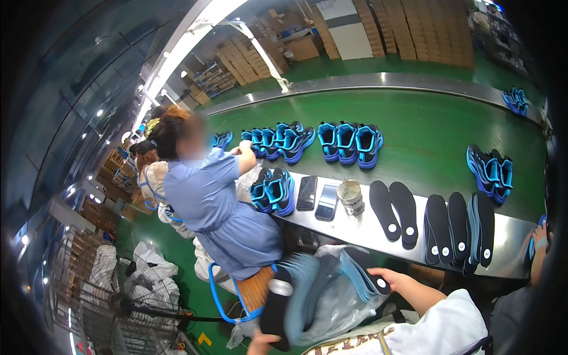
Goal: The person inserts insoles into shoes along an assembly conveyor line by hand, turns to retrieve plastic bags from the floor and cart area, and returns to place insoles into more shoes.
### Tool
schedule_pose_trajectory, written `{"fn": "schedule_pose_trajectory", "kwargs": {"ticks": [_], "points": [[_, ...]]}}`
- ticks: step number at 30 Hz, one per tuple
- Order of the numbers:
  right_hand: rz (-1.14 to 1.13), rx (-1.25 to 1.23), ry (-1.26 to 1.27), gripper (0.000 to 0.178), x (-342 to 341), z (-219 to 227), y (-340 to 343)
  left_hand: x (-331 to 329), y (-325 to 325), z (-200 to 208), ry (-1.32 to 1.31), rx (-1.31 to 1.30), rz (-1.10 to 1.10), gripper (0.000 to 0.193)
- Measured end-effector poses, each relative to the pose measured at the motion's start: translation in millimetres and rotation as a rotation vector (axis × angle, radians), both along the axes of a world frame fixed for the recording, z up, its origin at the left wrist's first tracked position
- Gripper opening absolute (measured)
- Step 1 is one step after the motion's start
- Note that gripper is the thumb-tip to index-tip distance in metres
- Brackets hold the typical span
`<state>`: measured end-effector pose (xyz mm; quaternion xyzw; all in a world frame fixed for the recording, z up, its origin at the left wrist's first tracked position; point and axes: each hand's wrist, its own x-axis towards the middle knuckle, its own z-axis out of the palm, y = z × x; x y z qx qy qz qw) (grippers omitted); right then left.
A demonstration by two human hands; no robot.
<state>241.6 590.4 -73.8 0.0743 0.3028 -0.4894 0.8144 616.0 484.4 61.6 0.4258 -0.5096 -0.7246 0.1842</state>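
My left hand [262, 342] closes on one end of a fanned stack of black and light-blue insoles [305, 296], partly smeared by motion. My right hand [384, 278] grips the end of another bundle of insoles [357, 269], spread like a fan with a white round sticker on the top one. Both bundles are over a clear plastic bag [346, 319] on my lap side. On the metal ledge ahead lies a pair of black insoles [393, 213]. Right of it are several stacked insoles [455, 225], also with white stickers.
Two phones [307, 192] and a tin can [351, 198] sit on the ledge [509, 236]. Blue-black shoes [349, 142] stand in groups on the green belt [414, 130]. A co-worker in blue [207, 183] sits left, handling shoes. Another person's hand [539, 242] is far right. A fan [121, 305] stands lower left.
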Motion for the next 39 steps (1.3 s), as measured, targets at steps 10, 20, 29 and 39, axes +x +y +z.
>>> {"fn": "schedule_pose_trajectory", "kwargs": {"ticks": [10,20,29,39], "points": [[-0.202,0.158,0.805,0.033,-67.0,46.0,121.5,23.0,-37.4,35.7,-0.560,-0.323,0.732,0.076],[-0.706,-0.026,0.764,0.047,-117.7,74.1,-35.8,8.8,-41.0,-92.1,-0.764,-0.342,0.189,0.042],[-0.550,-0.179,0.932,0.067,-133.7,78.2,-35.7,-88.5,-46.3,-60.2,-0.659,-0.430,-0.161,0.089],[-0.187,-0.031,1.242,0.062,-139.4,29.0,-57.9,-166.8,-43.0,-26.8,-0.813,-0.510,-0.631,0.083]]}}
